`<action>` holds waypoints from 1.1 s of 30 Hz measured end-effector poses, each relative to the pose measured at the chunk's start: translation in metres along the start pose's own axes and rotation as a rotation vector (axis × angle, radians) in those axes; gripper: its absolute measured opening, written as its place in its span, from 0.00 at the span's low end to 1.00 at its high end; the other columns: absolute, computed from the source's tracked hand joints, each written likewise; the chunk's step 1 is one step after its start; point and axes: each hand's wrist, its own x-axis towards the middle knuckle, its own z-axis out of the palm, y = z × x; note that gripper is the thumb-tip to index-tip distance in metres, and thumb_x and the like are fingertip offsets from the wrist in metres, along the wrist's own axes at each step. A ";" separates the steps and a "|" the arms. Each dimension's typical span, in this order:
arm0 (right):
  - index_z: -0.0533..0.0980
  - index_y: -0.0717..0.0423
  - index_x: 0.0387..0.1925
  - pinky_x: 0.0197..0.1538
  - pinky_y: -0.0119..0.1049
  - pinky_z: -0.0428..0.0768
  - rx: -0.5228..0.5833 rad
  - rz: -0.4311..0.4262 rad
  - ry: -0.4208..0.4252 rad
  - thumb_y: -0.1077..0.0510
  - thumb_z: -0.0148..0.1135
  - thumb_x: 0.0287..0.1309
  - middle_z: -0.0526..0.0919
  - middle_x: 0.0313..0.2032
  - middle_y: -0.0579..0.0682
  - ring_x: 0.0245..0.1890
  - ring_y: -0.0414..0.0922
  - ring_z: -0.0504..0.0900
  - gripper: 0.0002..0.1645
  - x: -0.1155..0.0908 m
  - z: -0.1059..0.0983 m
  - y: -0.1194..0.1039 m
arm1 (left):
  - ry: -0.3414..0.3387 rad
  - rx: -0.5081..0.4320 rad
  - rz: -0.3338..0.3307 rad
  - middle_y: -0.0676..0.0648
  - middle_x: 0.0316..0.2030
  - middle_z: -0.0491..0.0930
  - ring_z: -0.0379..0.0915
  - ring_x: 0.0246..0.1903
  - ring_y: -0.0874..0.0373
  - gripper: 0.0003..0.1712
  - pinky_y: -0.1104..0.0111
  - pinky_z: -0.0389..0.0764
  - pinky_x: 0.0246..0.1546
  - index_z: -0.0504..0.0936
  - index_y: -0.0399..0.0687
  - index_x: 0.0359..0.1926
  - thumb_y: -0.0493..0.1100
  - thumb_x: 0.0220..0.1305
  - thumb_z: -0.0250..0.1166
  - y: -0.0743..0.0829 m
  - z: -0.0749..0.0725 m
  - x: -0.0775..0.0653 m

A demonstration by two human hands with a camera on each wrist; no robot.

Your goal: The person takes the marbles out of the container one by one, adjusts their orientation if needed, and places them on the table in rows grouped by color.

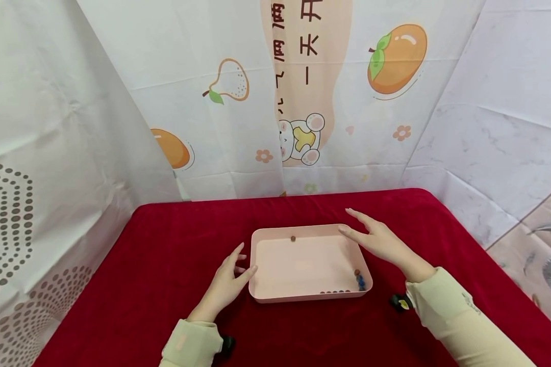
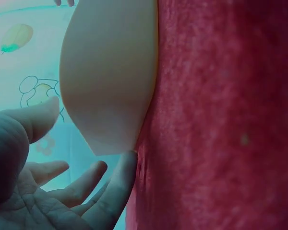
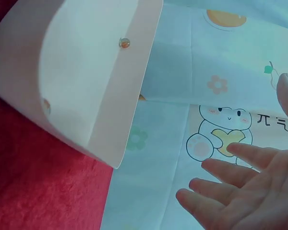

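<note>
A shallow pink tray (image 1: pixel 298 262) lies on the red cloth between my two hands. Inside it, one small brown marble (image 1: pixel 293 238) sits by the far wall. At the right near corner are another brown marble (image 1: pixel 357 272) and some blue marbles (image 1: pixel 360 282), while several more show only their tops behind the near wall. My left hand (image 1: pixel 222 285) is beside the tray's left end, thumb and fingers apart; in the left wrist view a fingertip (image 2: pixel 129 158) meets or nearly meets its lower edge. Over the far right corner hovers my right hand (image 1: pixel 385 244), fingers spread, holding nothing.
Red cloth (image 1: pixel 179 265) covers the table around the tray. Behind it hangs a white curtain (image 1: pixel 239 132) printed with fruit and a cartoon animal, with more sheets at both sides. A dark wrist device (image 1: pixel 399 303) sits by the right cuff.
</note>
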 end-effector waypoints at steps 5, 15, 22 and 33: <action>0.53 0.50 0.77 0.67 0.67 0.64 0.018 0.007 -0.029 0.31 0.53 0.66 0.55 0.75 0.61 0.71 0.70 0.58 0.48 0.005 0.001 -0.005 | -0.030 -0.107 -0.024 0.36 0.62 0.70 0.76 0.43 0.53 0.43 0.65 0.85 0.33 0.56 0.44 0.76 0.48 0.68 0.65 -0.004 0.003 0.003; 0.52 0.54 0.77 0.70 0.63 0.61 0.116 -0.033 -0.105 0.33 0.54 0.67 0.55 0.75 0.59 0.74 0.65 0.54 0.48 0.016 0.005 -0.009 | -0.068 -0.237 -0.043 0.34 0.59 0.71 0.78 0.39 0.54 0.39 0.63 0.85 0.29 0.59 0.48 0.75 0.44 0.68 0.65 -0.007 0.005 0.001; 0.53 0.54 0.77 0.71 0.61 0.61 0.168 -0.026 -0.134 0.34 0.54 0.67 0.57 0.75 0.59 0.75 0.62 0.54 0.47 0.025 0.009 -0.012 | -0.072 -0.213 -0.030 0.35 0.56 0.71 0.78 0.38 0.54 0.35 0.63 0.85 0.29 0.62 0.50 0.75 0.44 0.70 0.63 -0.007 0.004 0.001; 0.54 0.57 0.76 0.70 0.61 0.63 0.218 -0.043 -0.159 0.38 0.54 0.70 0.60 0.73 0.60 0.73 0.61 0.59 0.44 0.033 0.021 -0.013 | -0.114 -0.197 -0.038 0.35 0.54 0.71 0.78 0.40 0.54 0.34 0.61 0.84 0.30 0.61 0.45 0.75 0.42 0.72 0.59 -0.007 0.005 0.001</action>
